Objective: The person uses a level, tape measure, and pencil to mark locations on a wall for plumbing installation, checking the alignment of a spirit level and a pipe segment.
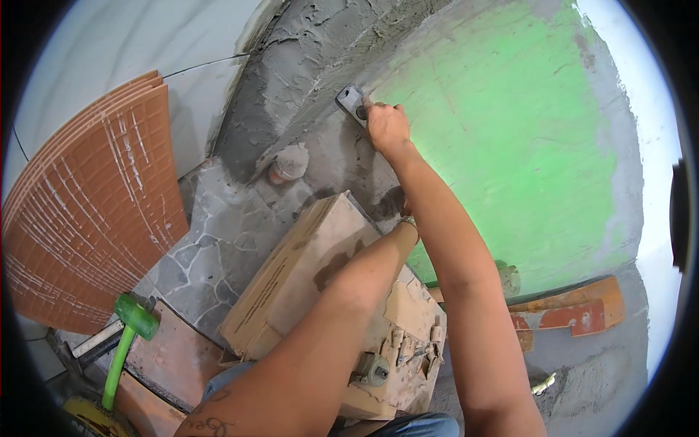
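- The right hand (389, 128) reaches to the seam between the rough grey mortar (306, 51) and the green surface (524, 146); its bent fingers are clamped on a grey bar that looks like a spirit level (349, 97).
- The level's far end, with a dark round inset, lies at that seam and slants down under the hand; the rest is hidden.
- The left hand (405, 209) is below it, mostly behind the right forearm; I cannot tell how its fingers stand.
- The forearms cross near the left wrist, leaving little room between them there.
- Right of the right forearm, the green surface runs wide and bare to a grey border; a rusty orange strip (597, 306) lies along its lower edge.
- A cardboard box (271, 280) sits under the left forearm, its long edge slanting toward a mortar-crusted cup (289, 164) just beyond its far corner.
- Left of the box, a strip of stone-patterned floor (207, 251) separates it from stacked terracotta tiles (95, 204).
- A green mallet (135, 319) stands by the tiles' lower corner, well apart from both hands.
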Tool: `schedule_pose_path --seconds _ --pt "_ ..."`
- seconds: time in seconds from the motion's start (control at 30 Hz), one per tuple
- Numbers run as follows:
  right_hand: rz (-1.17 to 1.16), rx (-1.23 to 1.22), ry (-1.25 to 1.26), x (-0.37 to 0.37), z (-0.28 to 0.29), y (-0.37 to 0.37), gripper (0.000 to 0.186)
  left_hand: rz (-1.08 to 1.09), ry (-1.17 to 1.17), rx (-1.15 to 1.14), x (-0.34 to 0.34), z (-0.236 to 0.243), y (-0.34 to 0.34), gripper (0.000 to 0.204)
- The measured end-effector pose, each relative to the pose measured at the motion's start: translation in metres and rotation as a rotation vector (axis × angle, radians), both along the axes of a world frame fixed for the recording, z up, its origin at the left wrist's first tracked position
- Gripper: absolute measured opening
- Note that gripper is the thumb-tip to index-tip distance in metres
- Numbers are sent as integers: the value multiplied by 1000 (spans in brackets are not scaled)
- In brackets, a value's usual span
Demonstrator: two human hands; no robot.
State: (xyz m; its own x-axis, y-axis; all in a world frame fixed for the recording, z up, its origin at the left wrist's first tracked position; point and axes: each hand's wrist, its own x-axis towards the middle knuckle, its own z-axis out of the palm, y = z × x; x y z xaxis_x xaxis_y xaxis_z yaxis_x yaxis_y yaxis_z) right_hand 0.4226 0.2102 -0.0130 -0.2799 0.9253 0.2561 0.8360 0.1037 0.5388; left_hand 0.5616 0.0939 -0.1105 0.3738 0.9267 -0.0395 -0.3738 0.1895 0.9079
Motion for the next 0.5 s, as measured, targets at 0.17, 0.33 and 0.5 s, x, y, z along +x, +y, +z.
schedule_pose_path --seconds 0.17,0.33,0.5 --pt "-56 -55 -43 3 8 -22 30 18 16 -10 -4 -4 3 46" --pt "-136 -66 -93 13 16 -53 27 22 25 -2 -5 -7 3 44" --pt "-180 -117 -157 37 24 -92 25 60 88 251 2 -16 10 43"
